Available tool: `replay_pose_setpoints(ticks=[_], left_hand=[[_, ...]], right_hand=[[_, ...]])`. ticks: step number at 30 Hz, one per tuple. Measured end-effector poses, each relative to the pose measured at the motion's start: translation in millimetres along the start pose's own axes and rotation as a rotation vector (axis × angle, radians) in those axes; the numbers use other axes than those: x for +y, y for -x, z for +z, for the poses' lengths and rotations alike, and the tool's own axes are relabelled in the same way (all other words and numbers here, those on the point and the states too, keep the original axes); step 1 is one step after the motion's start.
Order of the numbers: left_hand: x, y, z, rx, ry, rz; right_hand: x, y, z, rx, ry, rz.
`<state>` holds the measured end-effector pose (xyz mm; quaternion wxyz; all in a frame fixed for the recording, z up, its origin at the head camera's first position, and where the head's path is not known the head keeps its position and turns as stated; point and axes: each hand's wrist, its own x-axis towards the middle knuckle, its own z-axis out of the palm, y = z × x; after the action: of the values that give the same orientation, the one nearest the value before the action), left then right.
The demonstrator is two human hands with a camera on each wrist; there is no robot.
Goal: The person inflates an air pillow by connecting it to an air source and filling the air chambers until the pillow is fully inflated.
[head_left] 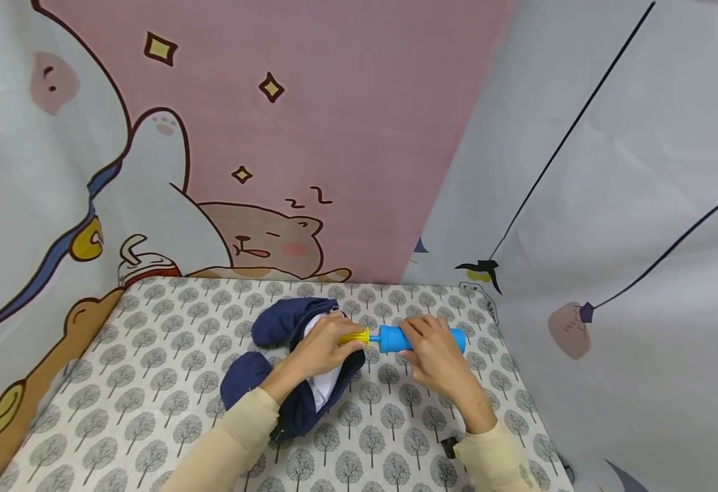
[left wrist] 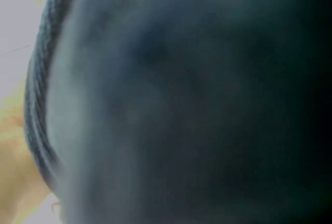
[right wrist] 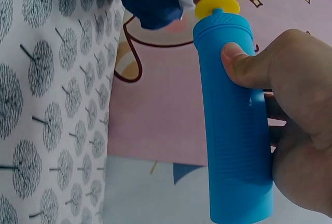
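Note:
My right hand [head_left: 437, 352] grips a blue hand pump [right wrist: 233, 125], fingers over the barrel and thumb along its side. A thin blue rod joins the barrel to a yellow ribbed end with a round flange [right wrist: 218, 7]. My left hand [head_left: 328, 345] pinches that yellow end. Beneath and beside the left hand lies a navy padded cloth piece [head_left: 291, 318] with two rounded ends and a white inside [head_left: 324, 383]. The left hand hides part of its opening. Blurred dark cloth [left wrist: 181, 105] fills most of the left wrist view.
The table [head_left: 149, 383] has a white cover printed with grey trees. A small black object [head_left: 449, 447] lies beside the right sleeve. Cartoon-printed curtains [head_left: 365, 137] rise behind the table and along both sides.

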<state>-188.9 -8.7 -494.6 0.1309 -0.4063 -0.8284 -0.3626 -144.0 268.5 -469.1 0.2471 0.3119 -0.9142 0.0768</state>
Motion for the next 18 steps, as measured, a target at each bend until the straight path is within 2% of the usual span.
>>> replay_pose_setpoints(ticks=[3,5,8,10,12,18], left_hand=[[-0.4,-0.6,1.4,-0.005,0.005,0.007],[-10.2,0.7,9.7,0.007,0.02,0.027],[-9.9,-0.1,11.1,-0.011,0.02,0.014],[-8.1,-0.9,10.0,-0.015,0.011,0.011],[2.8,-3.5,1.6,-0.035,-0.015,-0.004],[2.5,-2.4,-2.7,-0.041,-0.058,0.029]], right_hand=[[-4.7,-2.6,2.9,-0.008,-0.008,0.005],[-7.3,-3.7,3.7,-0.013,-0.005,0.008],[-9.6,-4.2,4.6,-0.012,0.002,0.013],[-9.9,-3.9,4.4,-0.008,-0.002,0.022],[-8.3,-3.0,4.6,-0.004,-0.014,0.029],[5.1,9.0,0.7,0.01,-0.059,0.041]])
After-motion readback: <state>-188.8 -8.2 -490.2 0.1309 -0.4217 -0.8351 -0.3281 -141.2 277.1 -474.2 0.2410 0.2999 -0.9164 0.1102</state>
